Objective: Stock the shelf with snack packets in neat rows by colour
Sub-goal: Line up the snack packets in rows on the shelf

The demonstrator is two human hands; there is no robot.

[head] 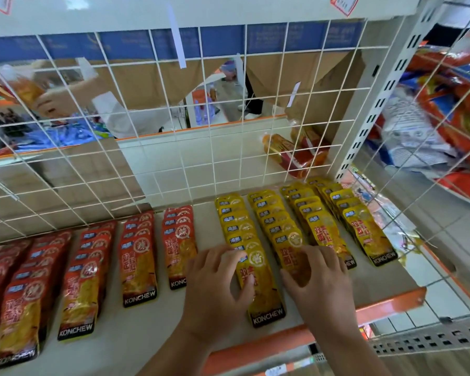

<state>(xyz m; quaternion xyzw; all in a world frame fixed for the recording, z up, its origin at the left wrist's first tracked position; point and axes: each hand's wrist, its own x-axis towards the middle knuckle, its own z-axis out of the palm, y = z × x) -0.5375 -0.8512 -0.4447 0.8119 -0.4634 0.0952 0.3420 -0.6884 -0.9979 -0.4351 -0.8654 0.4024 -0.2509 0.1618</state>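
Red rows (139, 256) and yellow rows (323, 226) largely stocked on the shelf (147, 329); left hand (217, 291) and right hand (320, 283) each pinch a front yellow packet (263, 291), apparently tidying.

Easiest way in is from the front: there's bare shelf (152, 329) ahead of the packets, plus an open lane running back between the red packet rows (139, 256) and the yellow packet rows (320, 221). The front right corner is bare too. The back is shut off by a wire grid panel (174, 137), and the right side by a wire mesh side panel (423, 234). The yellow rows sit tight together, barely a gap. The upper shelf (201, 12) caps it overhead.
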